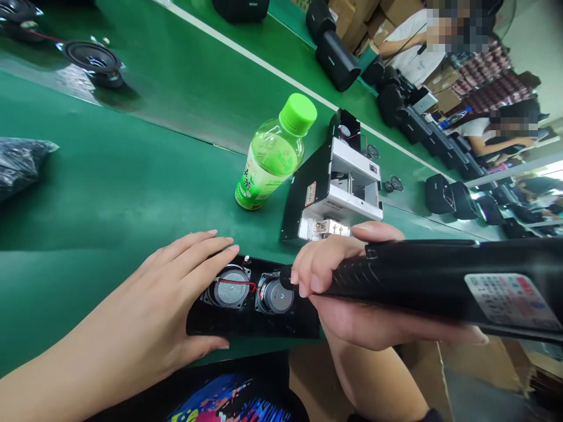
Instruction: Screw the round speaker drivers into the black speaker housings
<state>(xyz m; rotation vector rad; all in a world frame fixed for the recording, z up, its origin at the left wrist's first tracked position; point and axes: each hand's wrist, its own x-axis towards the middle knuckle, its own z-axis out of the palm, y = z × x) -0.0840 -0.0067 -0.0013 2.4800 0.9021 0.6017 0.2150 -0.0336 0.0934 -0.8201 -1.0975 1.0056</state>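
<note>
A black speaker panel (253, 325) lies on the green bench, with two round speaker drivers mounted on it, a left one (231, 288) and a right one (280, 295). A red wire (237, 282) runs between them. My left hand (171, 299) grips the panel's left end, fingers over the far edge and thumb at the near edge. Held in my right hand (334, 281) is a black electric screwdriver (422, 269) bearing a white label. Its front end is at the right driver's upper right edge; the exact tip is hidden by my fingers.
A green-capped drink bottle (270, 155) stands beyond the panel. Right of it sits a black and silver machine (334, 181). Loose speakers (92, 58) and a dark plastic bag (21, 164) lie at left. Black speaker boxes (336, 58) line the far bench; people (413, 44) work there.
</note>
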